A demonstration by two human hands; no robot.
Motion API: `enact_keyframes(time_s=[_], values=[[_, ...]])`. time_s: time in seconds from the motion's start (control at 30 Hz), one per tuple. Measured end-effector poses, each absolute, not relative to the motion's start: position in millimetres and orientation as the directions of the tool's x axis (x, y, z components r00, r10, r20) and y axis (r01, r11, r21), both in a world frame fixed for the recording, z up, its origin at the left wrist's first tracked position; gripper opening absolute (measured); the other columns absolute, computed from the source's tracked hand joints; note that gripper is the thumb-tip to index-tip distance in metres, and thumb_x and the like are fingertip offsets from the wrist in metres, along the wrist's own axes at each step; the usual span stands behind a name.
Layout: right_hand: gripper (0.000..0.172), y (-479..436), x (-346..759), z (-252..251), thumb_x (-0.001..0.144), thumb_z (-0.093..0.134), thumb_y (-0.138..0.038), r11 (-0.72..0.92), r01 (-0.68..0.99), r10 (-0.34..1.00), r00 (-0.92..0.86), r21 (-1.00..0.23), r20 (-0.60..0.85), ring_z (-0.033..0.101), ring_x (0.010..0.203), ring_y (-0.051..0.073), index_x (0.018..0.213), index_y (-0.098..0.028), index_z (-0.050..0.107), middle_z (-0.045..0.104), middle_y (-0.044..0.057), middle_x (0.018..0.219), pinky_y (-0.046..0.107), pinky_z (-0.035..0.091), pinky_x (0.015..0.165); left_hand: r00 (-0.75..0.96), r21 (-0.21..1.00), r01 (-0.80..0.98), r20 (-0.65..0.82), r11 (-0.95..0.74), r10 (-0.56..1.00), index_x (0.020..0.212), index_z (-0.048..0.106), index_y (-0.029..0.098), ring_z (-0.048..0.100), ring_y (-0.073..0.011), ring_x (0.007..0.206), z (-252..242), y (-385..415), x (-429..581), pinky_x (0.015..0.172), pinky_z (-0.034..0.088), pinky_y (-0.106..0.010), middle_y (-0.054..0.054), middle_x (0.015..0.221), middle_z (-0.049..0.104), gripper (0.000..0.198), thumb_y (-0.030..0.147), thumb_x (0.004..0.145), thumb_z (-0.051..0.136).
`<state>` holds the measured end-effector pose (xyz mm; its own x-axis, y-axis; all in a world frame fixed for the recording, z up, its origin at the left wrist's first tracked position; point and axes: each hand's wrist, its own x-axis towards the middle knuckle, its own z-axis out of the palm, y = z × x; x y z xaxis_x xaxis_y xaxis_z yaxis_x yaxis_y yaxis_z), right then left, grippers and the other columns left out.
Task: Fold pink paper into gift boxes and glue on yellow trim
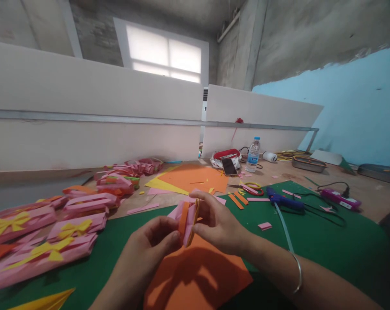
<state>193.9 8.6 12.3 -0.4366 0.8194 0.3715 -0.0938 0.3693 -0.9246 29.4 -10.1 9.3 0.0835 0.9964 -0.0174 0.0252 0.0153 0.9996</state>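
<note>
Between my two hands is a small folded pink paper bag with an orange strip along its near side and a yellow edge on the right. My left hand pinches its left side, thumb and fingers at the orange strip. On the right side, my right hand grips the bag with its thumb and curled fingers. Below both hands lies an orange paper sheet on the green sheet, with the hands' shadow across it.
Finished-looking pink paper bags with yellow bows crowd the left side. Orange and yellow sheets lie ahead. To the right are scissors, orange strips, a blue glue gun with its cord, a purple power strip, a phone and a water bottle.
</note>
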Motion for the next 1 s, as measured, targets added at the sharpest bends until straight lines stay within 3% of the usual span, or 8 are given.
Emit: enact_keyframes(time_s=[0.13,0.27,0.37,0.57,0.77,0.87,1.0], values=[[0.051,11.6,195.4,8.5,0.068,0.052,-0.004,0.403,0.024,0.847,-0.389,-0.915,0.363,0.06,0.084,0.014,0.115,-0.019,0.038,0.058,0.002,0.091,0.032,0.048,0.079,0.087,0.993,-0.116,-0.019,0.029,0.996,0.092,0.054,0.02,0.063,-0.0166,0.067,6.4,-10.7,32.9,0.065,0.05,-0.029,0.001,0.069,0.067,0.037,0.03,0.062,0.072],[0.053,15.3,196.8,1.6,0.068,0.053,-0.004,0.418,0.134,0.868,-0.351,-0.898,0.352,0.059,0.082,0.014,0.118,-0.019,0.04,0.058,0.001,0.09,0.031,0.049,0.077,0.109,0.996,-0.081,-0.015,0.024,0.994,0.107,0.051,0.018,0.064,-0.0206,0.077,-4.3,-6.3,32.1,0.07,0.05,-0.032,-0.004,0.08,0.07,0.051,0.032,0.062,0.071],[0.057,16.5,197.6,0.2,0.069,0.056,-0.006,0.429,0.165,0.86,-0.375,-0.888,0.345,0.059,0.082,0.015,0.121,-0.02,0.04,0.059,0.001,0.091,0.032,0.049,0.078,0.138,0.997,-0.072,-0.025,0.035,0.99,0.105,0.055,0.017,0.064,-0.0206,0.078,-8.8,-3.7,30.2,0.07,0.05,-0.031,-0.005,0.084,0.07,0.051,0.033,0.06,0.073],[0.058,11.5,198.6,7.2,0.067,0.063,-0.011,0.425,0.179,0.875,-0.333,-0.887,0.352,0.058,0.081,0.015,0.121,-0.019,0.041,0.057,0.002,0.091,0.03,0.049,0.072,0.278,0.974,-0.136,-0.136,0.18,0.951,0.097,0.063,0.02,0.055,-0.0096,0.06,-2.1,-5.2,29.3,0.058,0.045,-0.02,0.003,0.066,0.064,0.047,0.037,0.056,0.077],[0.034,7.0,195.7,11.2,0.07,0.06,-0.014,0.452,0.247,0.879,-0.287,-0.857,0.381,0.057,0.072,0.012,0.104,-0.016,0.056,0.059,0.001,0.081,0.027,0.046,0.067,0.179,0.994,-0.001,-0.111,0.113,0.978,0.09,0.065,0.021,0.057,-0.0133,0.067,0.9,-8.1,31.1,0.057,0.046,-0.021,0.001,0.072,0.065,0.035,0.033,0.058,0.075],[0.028,7.1,194.5,9.7,0.069,0.057,-0.01,0.466,0.248,0.873,-0.285,-0.849,0.395,0.055,0.066,0.011,0.097,-0.015,0.057,0.057,-0.001,0.075,0.025,0.046,0.063,0.201,0.987,-0.051,-0.136,0.149,0.97,0.099,0.062,0.025,0.059,-0.017,0.074,2.6,-12.0,33.8,0.059,0.051,-0.027,0.0,0.079,0.066,0.044,0.038,0.059,0.075],[0.048,5.6,195.6,7.7,0.07,0.054,-0.009,0.502,0.255,0.852,-0.31,-0.826,0.422,0.053,0.064,0.01,0.117,-0.019,0.046,0.054,-0.003,0.074,0.024,0.046,0.062,0.264,0.975,-0.103,-0.165,0.198,0.95,0.104,0.062,0.025,0.06,-0.0177,0.077,0.9,-13.7,35.1,0.06,0.053,-0.028,-0.003,0.086,0.068,0.048,0.043,0.061,0.073]])
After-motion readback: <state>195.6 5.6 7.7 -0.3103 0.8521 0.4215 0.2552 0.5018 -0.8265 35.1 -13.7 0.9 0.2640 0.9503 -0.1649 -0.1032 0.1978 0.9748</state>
